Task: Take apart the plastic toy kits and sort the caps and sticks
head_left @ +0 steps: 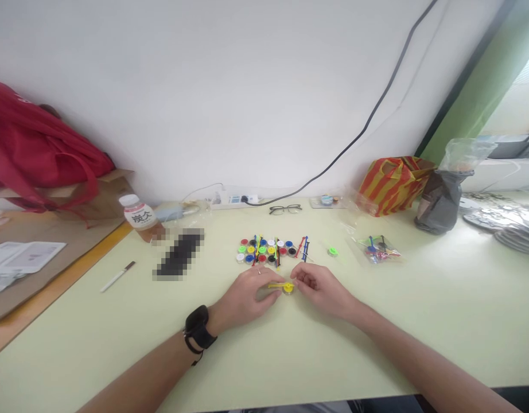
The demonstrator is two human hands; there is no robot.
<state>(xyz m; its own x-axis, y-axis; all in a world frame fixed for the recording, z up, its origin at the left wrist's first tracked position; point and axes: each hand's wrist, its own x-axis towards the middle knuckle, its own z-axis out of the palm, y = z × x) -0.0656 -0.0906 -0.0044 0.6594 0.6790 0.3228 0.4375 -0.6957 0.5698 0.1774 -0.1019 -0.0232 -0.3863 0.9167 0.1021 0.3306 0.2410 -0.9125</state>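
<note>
My left hand point(249, 295), with a ring and a black watch point(198, 327), pinches the tail side of a yellow plastic arrow point(276, 285). The arrow lies over a small yellow disc with a clear base point(288, 289) on the table. Close by on the right is my right hand point(320, 291), its fingers curled and its fingertips beside the disc; anything between them is too small to make out. Just beyond my hands, rows of small coloured discs point(262, 258) sit together, with several coloured arrows point(305, 246) lying across and beside them.
A green disc point(332, 252) and a plastic bag of parts point(380, 250) lie to the right. Eyeglasses point(286, 210) rest near the wall. On the left are a bottle point(139, 218), a marker point(118, 276) and a red bag point(41, 143). A striped bag point(391, 183) stands back right.
</note>
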